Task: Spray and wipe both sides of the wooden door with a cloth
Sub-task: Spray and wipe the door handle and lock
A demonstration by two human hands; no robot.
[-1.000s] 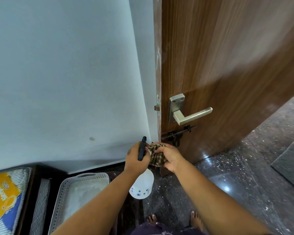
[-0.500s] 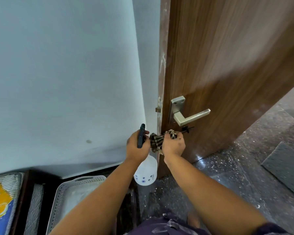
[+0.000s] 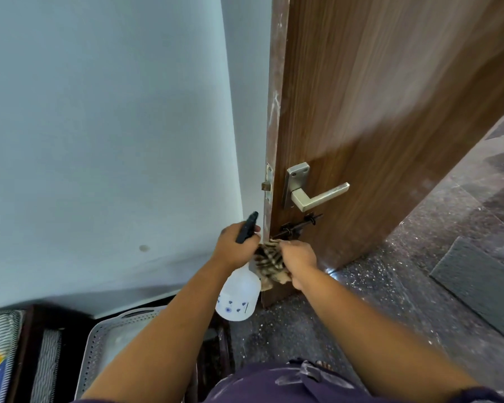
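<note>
With the spray bottle [image 3: 239, 295] gripped in the left hand [image 3: 234, 247] and the right hand [image 3: 298, 257] clutching the striped cloth [image 3: 269, 264] at the wooden door [image 3: 376, 112] edge, much of the wiping likely remains.

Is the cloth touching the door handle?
Apart. The head view shows the cloth bunched in the right hand below the handle, with bare door between.

Left hand [image 3: 235, 249] gripping spray bottle [image 3: 239, 296], right hand [image 3: 298, 255] pressing striped cloth [image 3: 269, 260] against wooden door [image 3: 376, 112] edge
</note>
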